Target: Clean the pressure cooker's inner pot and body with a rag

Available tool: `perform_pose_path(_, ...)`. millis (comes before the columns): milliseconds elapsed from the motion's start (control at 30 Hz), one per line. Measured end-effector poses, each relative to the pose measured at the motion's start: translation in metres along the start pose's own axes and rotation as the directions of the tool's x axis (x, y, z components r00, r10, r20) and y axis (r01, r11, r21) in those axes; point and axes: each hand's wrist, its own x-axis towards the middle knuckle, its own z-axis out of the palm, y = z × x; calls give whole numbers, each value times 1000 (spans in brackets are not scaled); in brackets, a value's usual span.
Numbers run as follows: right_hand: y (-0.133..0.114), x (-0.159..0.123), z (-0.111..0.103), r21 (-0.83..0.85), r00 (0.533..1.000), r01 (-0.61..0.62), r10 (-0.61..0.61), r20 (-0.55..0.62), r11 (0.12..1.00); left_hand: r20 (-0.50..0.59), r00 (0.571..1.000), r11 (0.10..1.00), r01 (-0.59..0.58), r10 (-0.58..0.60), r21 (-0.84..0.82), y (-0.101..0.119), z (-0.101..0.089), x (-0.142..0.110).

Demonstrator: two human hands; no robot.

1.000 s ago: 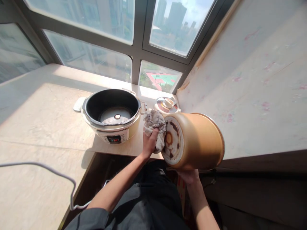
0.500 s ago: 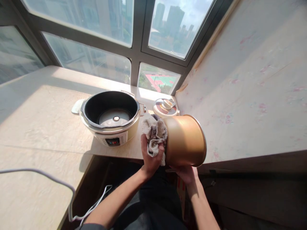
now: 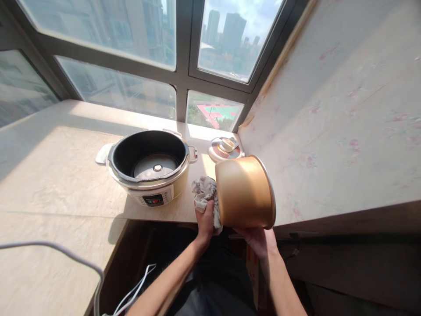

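A gold-coloured inner pot [image 3: 245, 191] lies on its side in the air, its rim toward the right and its base toward the left. My right hand [image 3: 258, 240] holds it from underneath, fingers partly hidden by the pot. My left hand [image 3: 205, 221] is closed on a crumpled, greyish-white cloth [image 3: 204, 193], which is at the pot's base. To the left, an electric pressure cooker [image 3: 158, 186] stands with no lid on it, its dark inside and round heating plate showing. Its lid [image 3: 225, 149] rests near the window corner.
The cooker stands on a pale stone-look sill [image 3: 66, 175] below a grey-framed window. A floral-papered wall [image 3: 345, 131] rises on the right. A grey cable [image 3: 66, 253] crosses the sill at lower left, and white cords [image 3: 140, 285] hang below its edge.
My left hand and the cloth have moved down along the pot's base. The pot has tilted slightly and shifted a little left in the view, still held by my right hand.
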Motion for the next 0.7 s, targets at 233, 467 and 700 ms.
perform_pose_path(233, -11, 14, 2, 8, 990, 77, -75, -115, 997, 78, 924, 922, 380, -374, -76, -3, -13, -36)
perform_pose_path(467, -22, 32, 2, -55, 965, 148, -156, -210, 988, 168, 806, 817, 577, -568, -9, 23, -42, -42)
perform_pose_path(700, -12, 30, 17, -99, 949, 144, -166, -267, 985, 145, 970, 946, -226, 196, 232, 38, -25, -10)
